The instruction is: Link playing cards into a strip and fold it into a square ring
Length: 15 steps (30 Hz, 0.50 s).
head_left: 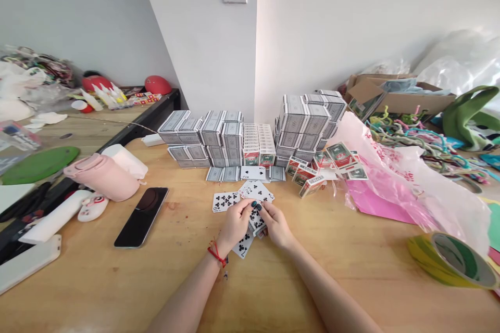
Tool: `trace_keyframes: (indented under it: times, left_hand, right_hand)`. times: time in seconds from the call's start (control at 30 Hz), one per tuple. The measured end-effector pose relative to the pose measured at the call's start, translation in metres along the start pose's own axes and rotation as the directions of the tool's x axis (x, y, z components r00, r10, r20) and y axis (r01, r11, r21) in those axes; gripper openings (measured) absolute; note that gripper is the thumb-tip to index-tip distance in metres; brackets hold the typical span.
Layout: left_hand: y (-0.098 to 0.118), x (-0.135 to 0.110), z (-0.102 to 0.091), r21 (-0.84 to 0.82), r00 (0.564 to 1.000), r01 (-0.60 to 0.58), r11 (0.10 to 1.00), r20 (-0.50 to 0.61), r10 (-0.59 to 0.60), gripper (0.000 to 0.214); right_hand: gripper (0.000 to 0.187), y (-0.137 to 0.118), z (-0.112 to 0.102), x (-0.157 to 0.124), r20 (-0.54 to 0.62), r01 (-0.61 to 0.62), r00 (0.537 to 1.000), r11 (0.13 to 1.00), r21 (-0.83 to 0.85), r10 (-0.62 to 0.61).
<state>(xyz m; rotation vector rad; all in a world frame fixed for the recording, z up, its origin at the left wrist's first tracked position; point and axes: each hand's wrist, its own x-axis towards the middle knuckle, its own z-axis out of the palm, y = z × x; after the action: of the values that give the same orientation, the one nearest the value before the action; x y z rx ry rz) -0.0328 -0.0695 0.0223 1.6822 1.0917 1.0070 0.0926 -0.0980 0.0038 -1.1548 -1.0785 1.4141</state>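
My left hand (236,222) and my right hand (276,222) meet at the middle of the table, thumbs nearly touching. Both have their fingers closed on playing cards (256,220) with clubs facing up; how many is hidden by the hands. Around them lie loose face-up cards: a clubs card (225,202) to the left, a seven of clubs (244,246) below, and overlapping cards (255,190) just beyond. Farther back, a two of spades (253,172) lies in a row with face-down cards (223,174).
Grey-patterned card blocks (222,138) and a taller pile (304,119) line the wall, with card boxes (258,140) between. Loose card boxes (308,177) lie right. A phone (141,217) and pink bottle (103,177) are left; tape (453,260) and plastic wrapping (394,177) right.
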Motion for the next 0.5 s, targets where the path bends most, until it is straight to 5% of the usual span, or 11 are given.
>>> trace_keyframes:
  times: [0.17,0.3,0.5]
  left_hand:
    - [0.002,-0.002,0.005,-0.053,0.989,0.106,0.993,-0.1,-0.111,0.031]
    - [0.0,-0.006,0.008,-0.071,0.988,0.148,0.986,-0.036,-0.151,0.026]
    - [0.0,-0.01,0.016,-0.039,0.992,0.084,0.996,-0.092,-0.087,0.018]
  right_hand:
    - [0.029,-0.003,0.0,-0.001,-0.029,0.018,0.999,0.998,0.056,-0.016]
    - [0.021,-0.004,-0.001,0.0,-0.167,0.092,0.982,0.995,0.025,-0.086]
    - [0.018,-0.002,0.0,0.001,-0.09,0.042,0.995,0.997,0.066,-0.036]
